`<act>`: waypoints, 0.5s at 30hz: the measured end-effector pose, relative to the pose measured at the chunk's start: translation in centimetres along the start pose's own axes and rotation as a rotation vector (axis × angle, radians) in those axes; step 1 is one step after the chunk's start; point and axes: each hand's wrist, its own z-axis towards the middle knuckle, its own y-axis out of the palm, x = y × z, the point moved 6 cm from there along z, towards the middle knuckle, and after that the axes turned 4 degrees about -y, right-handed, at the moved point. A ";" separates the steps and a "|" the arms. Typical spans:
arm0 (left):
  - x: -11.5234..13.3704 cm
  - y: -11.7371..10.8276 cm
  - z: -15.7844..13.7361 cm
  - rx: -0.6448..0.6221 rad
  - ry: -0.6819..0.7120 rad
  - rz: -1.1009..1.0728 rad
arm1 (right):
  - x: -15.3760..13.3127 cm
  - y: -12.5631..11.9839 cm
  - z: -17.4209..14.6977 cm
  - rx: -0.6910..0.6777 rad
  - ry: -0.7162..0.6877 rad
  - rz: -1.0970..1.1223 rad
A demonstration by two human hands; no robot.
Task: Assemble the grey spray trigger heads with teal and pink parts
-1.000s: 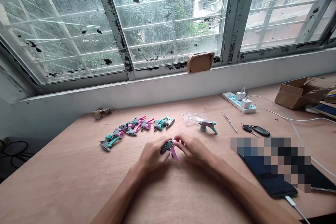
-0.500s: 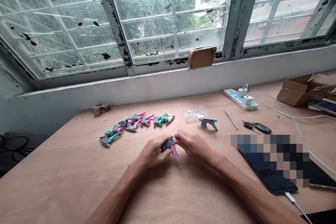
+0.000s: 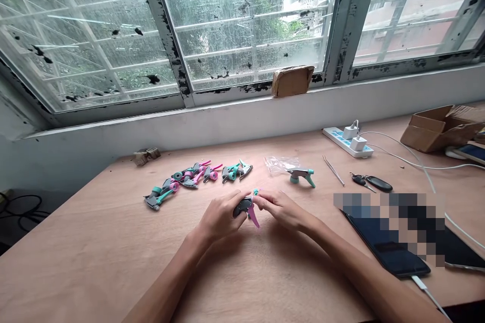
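One pink-triggered spray head (image 3: 242,207) sits clamped in your left hand (image 3: 222,216), its nozzle end pointing rightward to your right hand (image 3: 281,209), whose fingertips meet it, though whether pinching you cannot tell.

Your held spray head (image 3: 242,207): dark grey, pink trigger (image 3: 254,218)
Your table (image 3: 113,257): pinkish-brown, wood-grained
Your power strip (image 3: 336,137): white, blue

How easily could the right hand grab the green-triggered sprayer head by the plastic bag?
Probably yes, easily: nothing seems to lie between the right hand and that green-triggered sprayer head, though the hand is busy at the pink-triggered sprayer head.
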 end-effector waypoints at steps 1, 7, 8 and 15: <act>-0.1 0.0 0.0 0.000 -0.007 -0.004 | 0.1 0.0 0.0 0.015 -0.007 -0.068; 0.1 0.3 0.3 -0.043 -0.047 -0.282 | 0.1 0.0 -0.1 0.114 -0.179 -0.425; 0.3 0.4 0.4 -0.061 -0.057 -0.330 | -0.1 0.1 -0.1 0.111 -0.213 -0.464; 1.8 0.3 0.7 -0.232 -0.151 -0.481 | -0.6 0.4 0.1 0.100 -0.297 -0.526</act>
